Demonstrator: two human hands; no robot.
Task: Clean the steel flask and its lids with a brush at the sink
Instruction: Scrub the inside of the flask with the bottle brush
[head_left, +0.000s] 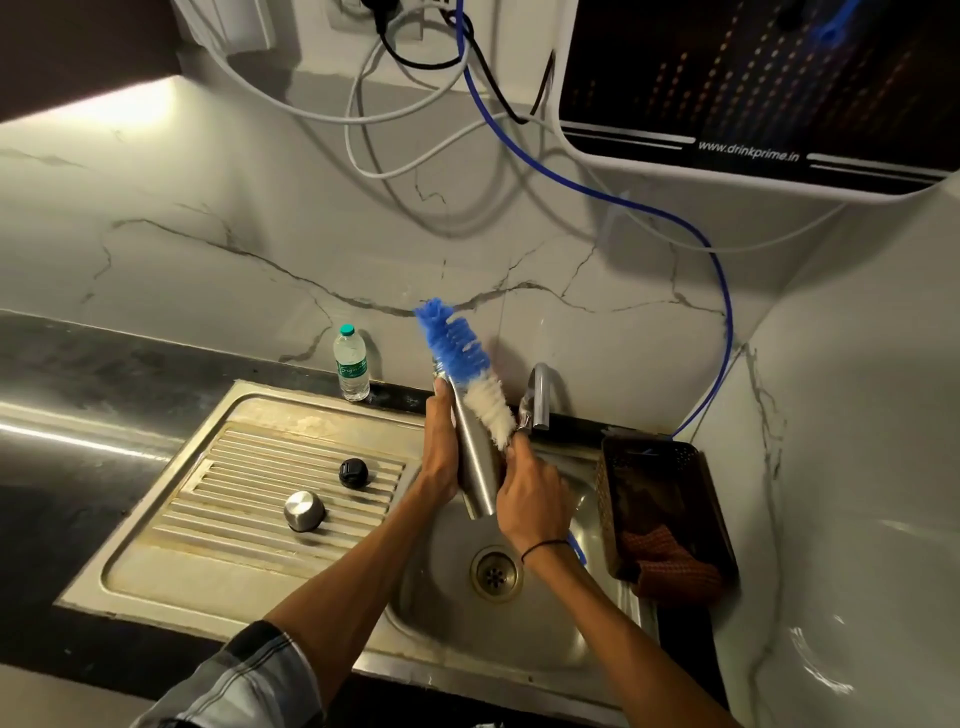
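A: Flask position, axis?
B: Over sink, tilting, mouth pointing up-left toward the wall. Left hand fingers wrapping its body; right hand fingers gripping the brush alongside it.

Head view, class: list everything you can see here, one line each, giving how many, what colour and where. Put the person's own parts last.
flask: 1, steel, held tilted over the sink basin
brush: 1, blue and white bristles, against the flask's side
steel lid: 1, silver, on the draining board
black lid: 1, black, on the draining board, behind the steel lid
sink: 1, steel, set in the dark counter
tap: 1, grey, behind the basin
water bottle: 1, clear with green cap, on the counter by the wall
basket: 1, dark, right of the basin
cloth: 1, orange-brown, in the basket
water purifier: 1, black and white, on the wall
left hand: holds the flask
right hand: grips the brush
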